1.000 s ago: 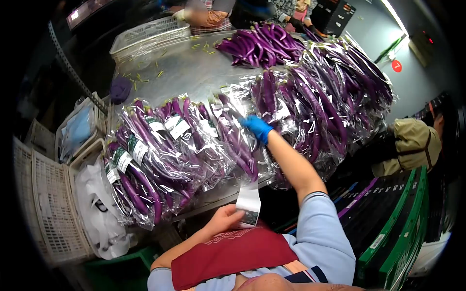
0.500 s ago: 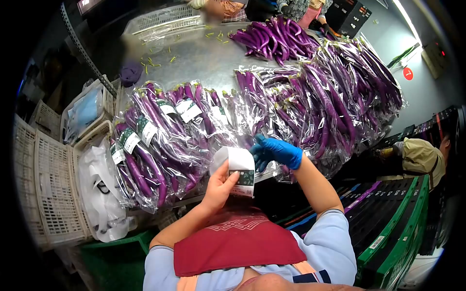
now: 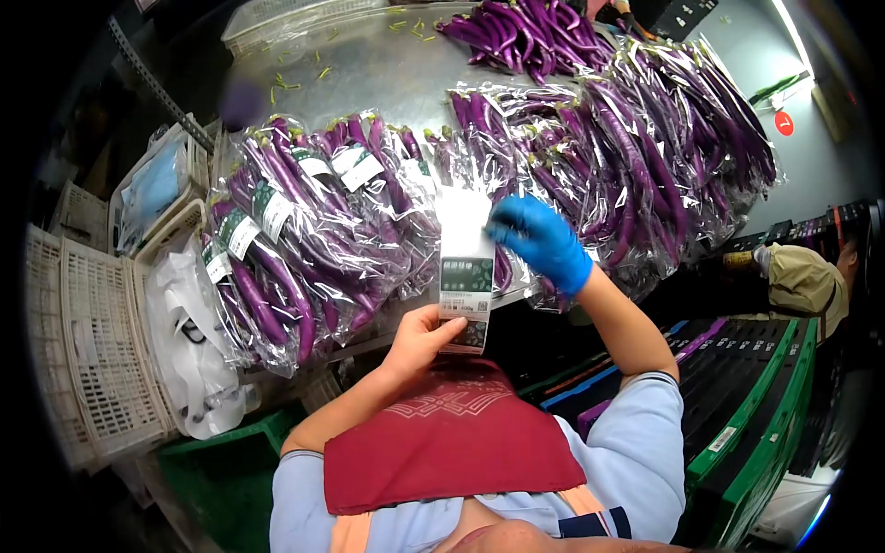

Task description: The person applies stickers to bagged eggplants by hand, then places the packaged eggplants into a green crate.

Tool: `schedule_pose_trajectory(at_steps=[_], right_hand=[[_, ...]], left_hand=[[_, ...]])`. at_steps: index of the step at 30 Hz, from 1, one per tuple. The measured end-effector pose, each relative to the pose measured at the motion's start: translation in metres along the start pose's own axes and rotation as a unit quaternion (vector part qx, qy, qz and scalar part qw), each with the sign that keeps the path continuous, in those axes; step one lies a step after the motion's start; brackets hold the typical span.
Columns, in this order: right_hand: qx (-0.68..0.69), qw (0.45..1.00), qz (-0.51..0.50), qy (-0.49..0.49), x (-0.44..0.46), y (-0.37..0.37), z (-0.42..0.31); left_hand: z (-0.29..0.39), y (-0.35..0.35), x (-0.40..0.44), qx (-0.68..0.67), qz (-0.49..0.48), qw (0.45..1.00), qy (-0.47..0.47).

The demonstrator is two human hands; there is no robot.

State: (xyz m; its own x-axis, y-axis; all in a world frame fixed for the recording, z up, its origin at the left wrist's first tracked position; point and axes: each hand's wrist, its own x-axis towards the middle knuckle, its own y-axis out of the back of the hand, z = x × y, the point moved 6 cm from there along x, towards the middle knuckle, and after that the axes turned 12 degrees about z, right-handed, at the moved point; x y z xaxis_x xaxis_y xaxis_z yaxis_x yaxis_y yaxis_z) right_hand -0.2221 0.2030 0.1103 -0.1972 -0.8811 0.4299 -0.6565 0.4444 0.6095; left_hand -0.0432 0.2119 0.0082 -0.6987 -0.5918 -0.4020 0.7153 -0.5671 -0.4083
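Observation:
My bare left hand [image 3: 419, 348] grips the lower end of a strip of printed labels [image 3: 466, 276], thumb on the front. The strip stands out straight, its upper part blank and shiny white, its lower part dark green with print. My right hand [image 3: 544, 241], in a blue glove, has its curled fingers closed at the right edge of the white part; the exact fingertip contact is partly hidden. Just beyond the strip, bagged eggplants [image 3: 300, 249] with green-and-white labels lie on the left. More bags of eggplants [image 3: 636, 175] are heaped on the right, with no labels that I can see.
Loose eggplants [image 3: 525, 37] lie at the back of the metal table [image 3: 369, 78] near scattered green bits. White plastic bags [image 3: 189, 341] and white crates [image 3: 101, 341] stand at the left. Green-edged black crates [image 3: 737, 405] are at the right. A person's arm shows at the back.
The strip of labels has been unfolded and now extends upward, showing more print. My right hand has moved slightly up, its fingers now curled at the strip's edge. The view has tilted down.

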Motion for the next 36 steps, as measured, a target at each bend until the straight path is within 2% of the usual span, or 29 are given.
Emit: schedule_pose_trajectory(at_steps=[2,4,5,6,8,10,12,14,17,20,23,26,27,28,32,33,36], right_hand=[[0.064,0.988,-0.124,0.066,-0.017,-0.015,-0.041],[-0.076,0.985,-0.033,0.153,-0.017,-0.002,-0.067],[-0.145,0.97,0.013,0.194,-0.016,0.005,-0.078],[-0.112,0.978,0.078,0.157,-0.01,0.019,-0.083],[-0.076,0.981,0.135,0.12,-0.011,0.034,-0.086],[-0.043,0.985,-0.008,0.167,-0.021,0.014,-0.094],[0.014,0.986,-0.137,0.098,-0.043,-0.02,-0.073],[0.01,0.976,-0.216,0.031,-0.058,-0.039,-0.05],[0.045,0.965,-0.259,-0.022,-0.065,-0.046,-0.034],[0.05,0.967,-0.249,-0.011,-0.064,-0.048,-0.036],[-0.07,0.959,-0.27,0.049,-0.067,-0.05,-0.038],[0.044,0.981,-0.188,-0.022,-0.054,-0.044,-0.017],[0.146,0.952,-0.161,-0.214,-0.053,-0.041,0.006],[0.235,0.905,-0.132,-0.329,-0.052,-0.041,0.03],[0.204,0.892,-0.083,-0.396,-0.001,-0.011,0.113],[0.155,0.919,-0.056,-0.359,0.02,-0.003,0.14],[-0.054,0.975,0.015,-0.214,0.097,0.027,0.181]], left_hand=[[-0.003,0.001,0.001,0.005,0.009,1.0,-0.001],[-0.008,0.006,0.005,0.04,0.029,0.998,-0.025],[-0.004,0.0,0.002,-0.01,0.016,1.0,0.02],[-0.004,0.0,0.002,-0.01,0.023,0.999,0.027],[-0.004,0.001,0.002,-0.01,0.037,0.998,0.041],[-0.003,-0.002,0.002,-0.002,0.022,0.999,0.042],[-0.008,-0.003,0.001,0.009,0.003,0.999,0.04],[-0.001,-0.01,-0.004,0.004,-0.026,1.0,0.016],[0.006,-0.014,-0.008,0.063,-0.037,0.997,-0.01],[-0.001,-0.011,-0.006,0.139,-0.048,0.989,-0.006],[0.007,-0.015,-0.006,0.14,-0.046,0.988,0.039],[-0.005,-0.015,-0.003,0.044,-0.044,0.996,0.06],[-0.008,-0.015,-0.003,0.027,-0.046,0.996,0.075],[-0.01,-0.015,-0.003,0.012,-0.05,0.995,0.087],[-0.025,-0.021,-0.003,-0.054,-0.08,0.984,0.151],[-0.032,-0.02,-0.002,-0.053,-0.087,0.981,0.166],[-0.052,-0.012,0.004,0.093,-0.089,0.981,0.146]])
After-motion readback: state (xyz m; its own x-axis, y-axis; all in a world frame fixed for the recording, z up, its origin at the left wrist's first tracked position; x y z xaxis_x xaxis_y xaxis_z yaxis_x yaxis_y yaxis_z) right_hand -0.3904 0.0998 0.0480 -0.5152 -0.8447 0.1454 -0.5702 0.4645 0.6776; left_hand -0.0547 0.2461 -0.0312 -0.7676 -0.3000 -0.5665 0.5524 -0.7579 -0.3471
